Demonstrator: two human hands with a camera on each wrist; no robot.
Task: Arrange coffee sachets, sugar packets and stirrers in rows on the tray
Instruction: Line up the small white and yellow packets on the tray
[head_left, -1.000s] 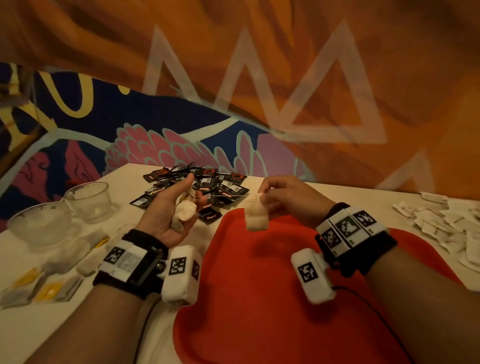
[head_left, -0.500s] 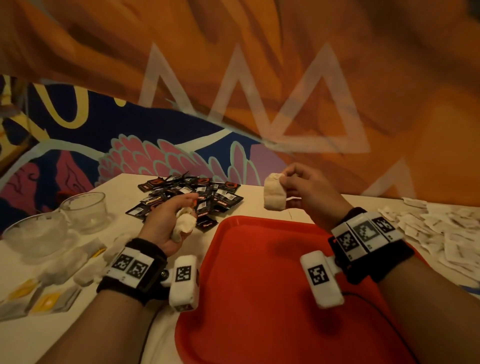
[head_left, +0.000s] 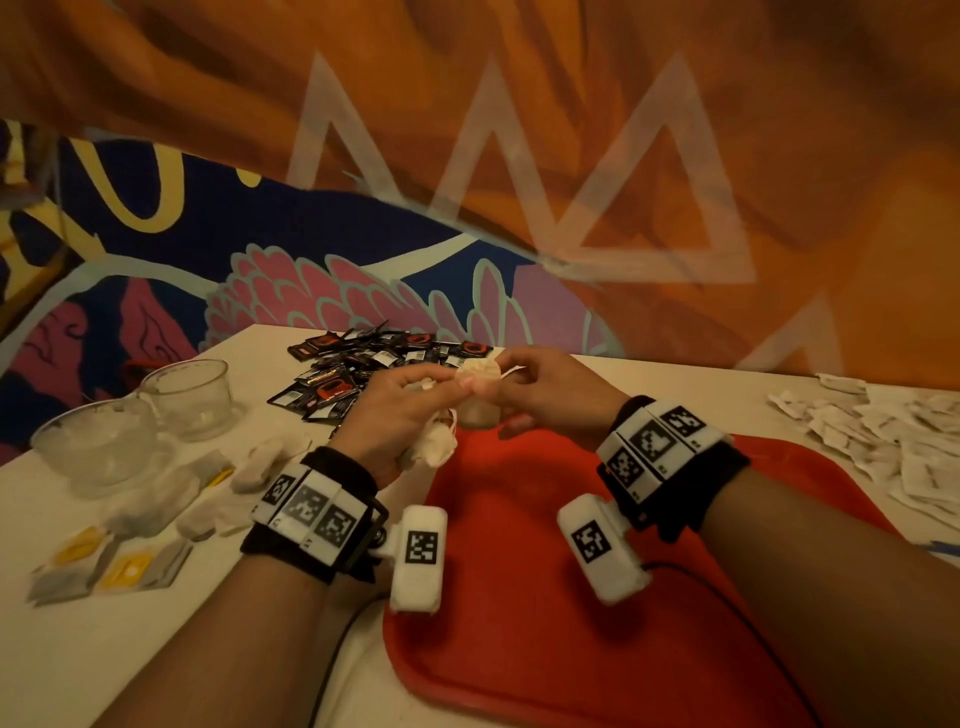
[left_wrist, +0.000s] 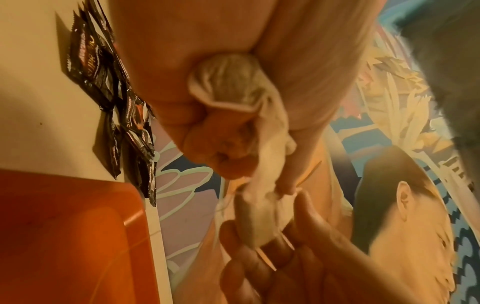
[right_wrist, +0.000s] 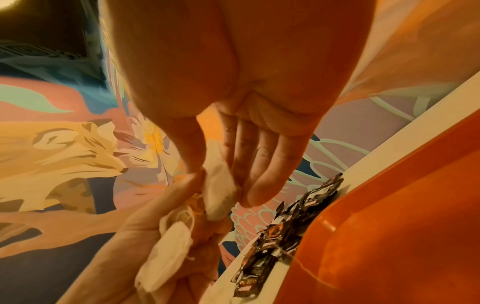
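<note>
Both hands meet above the far rim of the red tray (head_left: 571, 597). My right hand (head_left: 511, 371) pinches a small white sachet (head_left: 478, 387) between thumb and fingers. My left hand (head_left: 441, 379) pinches the top of that same sachet with its fingertips, while its curled fingers hold a bundle of more white sachets (head_left: 436, 447) in the palm. The left wrist view shows the bundle (left_wrist: 228, 88) and the shared sachet (left_wrist: 259, 216). In the right wrist view the sachet (right_wrist: 218, 185) sits between my right thumb and fingers. Nothing lies on the visible part of the tray.
A pile of black coffee sachets (head_left: 363, 364) lies beyond the tray's far left corner. White sugar packets (head_left: 883, 447) are spread at the right. Two glass bowls (head_left: 187, 395) stand at the left, with loose white and yellow-labelled sachets (head_left: 119, 566) in front of them.
My right hand lifted its sachet off the tray area, then brought it left. My left hand rose with its bundle and now pinches that sachet too.
</note>
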